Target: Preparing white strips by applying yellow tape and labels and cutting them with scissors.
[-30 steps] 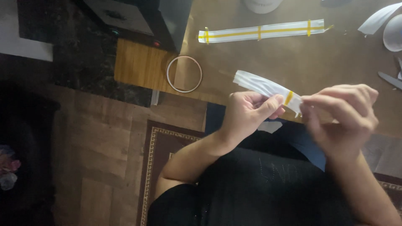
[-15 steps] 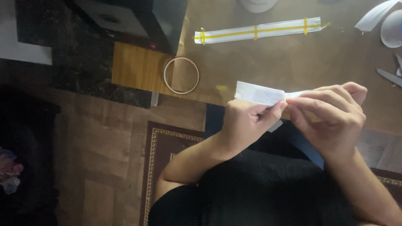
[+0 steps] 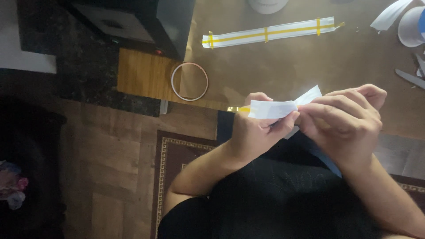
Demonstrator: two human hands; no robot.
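**Both hands folding a white paper strip over the table edge**

The brown table (image 3: 301, 62) served as the landmark. At its near edge, above the person's dark lap, the right hand (image 3: 347, 121) and the left hand (image 3: 256, 128) met around a folded white paper strip with yellow tape (image 3: 272, 109). The fingers (image 3: 330, 110) of the right hand were curled shut over the strip's right part; the left hand pinched its left end between thumb and forefinger, a stub of yellow tape poking out past that grip. Judging by the grips, the work in hand looked like folding or pressing a crease into the strip, and a further move would call for both pinches to hold steady so the layers stayed aligned.

Farther back on the table lay a long white paper band crossed by yellow tape (image 3: 270, 33). At the table's left edge rested a thin white ring (image 3: 189, 81), half over a lighter wooden board (image 3: 144, 73). Beyond that stood a black box-shaped device (image 3: 133, 22).

The strip's middle was hidden under the right fingers, so its fold could not be made out. White objects at the table's far right corner (image 3: 409, 24) were cut off by the frame, and the dim light blurred small details.
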